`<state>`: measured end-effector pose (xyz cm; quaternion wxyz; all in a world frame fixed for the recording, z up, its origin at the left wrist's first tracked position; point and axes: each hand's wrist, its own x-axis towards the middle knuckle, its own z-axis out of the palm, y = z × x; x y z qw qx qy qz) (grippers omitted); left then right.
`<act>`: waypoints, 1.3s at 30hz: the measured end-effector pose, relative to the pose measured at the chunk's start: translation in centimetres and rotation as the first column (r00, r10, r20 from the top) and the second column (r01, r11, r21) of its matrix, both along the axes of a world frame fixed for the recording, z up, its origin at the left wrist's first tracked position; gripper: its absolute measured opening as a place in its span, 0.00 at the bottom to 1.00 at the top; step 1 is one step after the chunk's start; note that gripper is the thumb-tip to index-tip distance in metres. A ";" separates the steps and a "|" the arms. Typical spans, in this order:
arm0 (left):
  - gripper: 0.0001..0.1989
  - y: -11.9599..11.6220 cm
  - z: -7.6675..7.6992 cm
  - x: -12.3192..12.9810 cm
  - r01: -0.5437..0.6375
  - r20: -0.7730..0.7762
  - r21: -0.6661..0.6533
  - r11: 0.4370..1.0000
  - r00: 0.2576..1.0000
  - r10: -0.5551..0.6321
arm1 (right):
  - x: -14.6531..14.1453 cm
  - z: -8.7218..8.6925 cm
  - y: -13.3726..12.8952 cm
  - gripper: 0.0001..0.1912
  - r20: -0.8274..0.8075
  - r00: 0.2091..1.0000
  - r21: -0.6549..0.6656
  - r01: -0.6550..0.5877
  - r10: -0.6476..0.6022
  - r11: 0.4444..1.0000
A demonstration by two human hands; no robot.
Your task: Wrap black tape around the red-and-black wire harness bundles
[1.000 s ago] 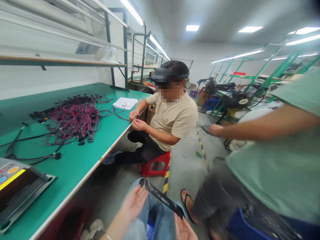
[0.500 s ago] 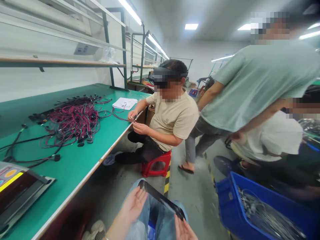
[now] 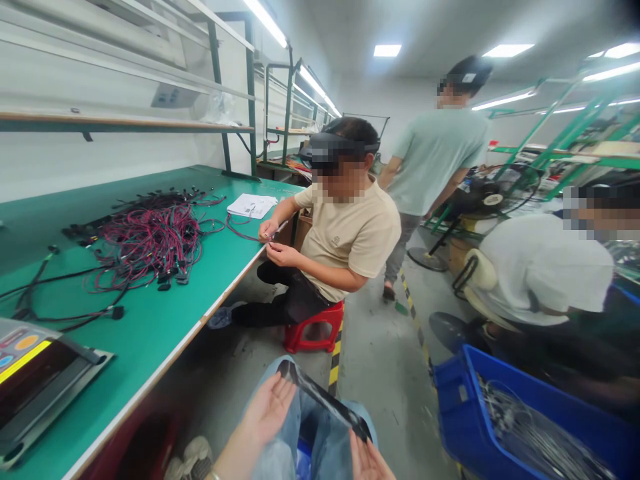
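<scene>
I see a long table with a flat green top (image 3: pixel 175 320), then a deep blue plastic box (image 3: pixel 463 413) of grey wires (image 3: pixel 537 430), then the person's pale blue jeans (image 3: pixel 327 437). Thin red and black wires (image 3: pixel 155 233) lie heaped on the table. A flat, shiny black strip (image 3: pixel 324 400) slants over the jeans, the left hand (image 3: pixel 269 405) touching one end, the right hand (image 3: pixel 369 459) the other. I cannot tell if either grip pinches it

White ceiling panels (image 3: pixel 387 51) and a tube lamp (image 3: pixel 267 24) at left shone brightly. Shadow pooled beneath the bench (image 3: pixel 220 257), glare streaked the black strip (image 3: pixel 325 401), and the far-right racks (image 3: pixel 600 161) looked smeared and stretched.
</scene>
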<state>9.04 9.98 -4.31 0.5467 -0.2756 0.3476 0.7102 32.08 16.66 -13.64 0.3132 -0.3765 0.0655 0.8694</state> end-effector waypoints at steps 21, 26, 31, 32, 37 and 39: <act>0.03 0.0 -4.7 -0.4 0.016 -0.067 -0.055 0.998 0.998 -0.020 | 0.6 -3.0 1.7 0.08 -0.017 0.996 -0.032 -0.083 0.082 0.996; 0.05 -0.1 -7.5 -0.5 0.086 -0.123 0.000 0.996 0.989 -0.085 | 0.5 -3.7 2.4 0.06 0.023 0.993 0.039 -0.114 0.114 0.993; 0.06 0.4 -7.9 -0.6 0.106 -0.142 0.043 0.993 0.985 -0.099 | 0.0 -4.0 2.6 0.15 0.040 0.994 0.061 -0.103 0.101 0.993; 0.06 0.5 -7.8 -0.6 0.108 -0.146 0.042 0.993 0.984 -0.100 | 0.0 -3.9 2.6 0.16 0.038 0.995 0.069 -0.091 0.088 0.993; 0.06 1.0 -8.3 -0.5 0.149 -0.155 0.044 0.988 0.978 -0.140 | -0.4 -3.1 2.5 0.18 0.052 0.996 0.118 -0.076 0.070 0.990; 0.07 0.9 -8.6 -0.4 0.161 -0.171 0.056 0.985 0.974 -0.149 | -0.5 -2.8 2.4 0.19 0.063 0.996 0.138 -0.066 0.057 0.988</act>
